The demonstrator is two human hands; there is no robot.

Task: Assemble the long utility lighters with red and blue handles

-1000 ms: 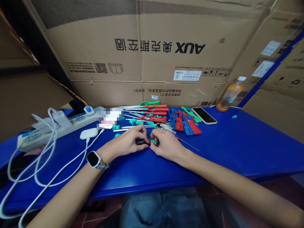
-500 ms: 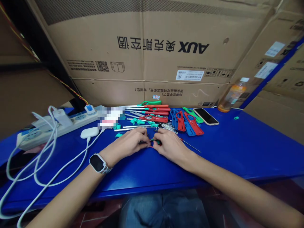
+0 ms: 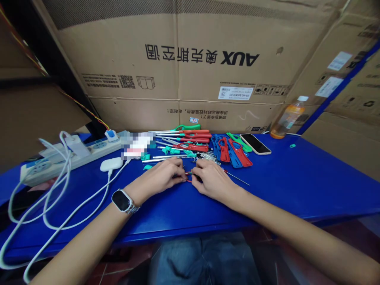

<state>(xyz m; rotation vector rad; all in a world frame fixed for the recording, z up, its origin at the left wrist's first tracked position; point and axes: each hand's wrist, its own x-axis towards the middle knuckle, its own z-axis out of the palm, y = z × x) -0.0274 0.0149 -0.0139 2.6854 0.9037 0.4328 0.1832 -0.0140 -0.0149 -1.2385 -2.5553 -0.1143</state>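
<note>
Left hand, more closed than earlier, and right hand are pinching a red piece. It is running left-right, mid-frame.

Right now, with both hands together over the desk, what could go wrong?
1. The small red piece between the left hand and right hand might slip; the grip on it is largely hidden.
2. The thin metal shaft beside the right hand could get knocked, or prick it.
3. White cables loop beside the left forearm; a sweep that way might snag them.
</note>
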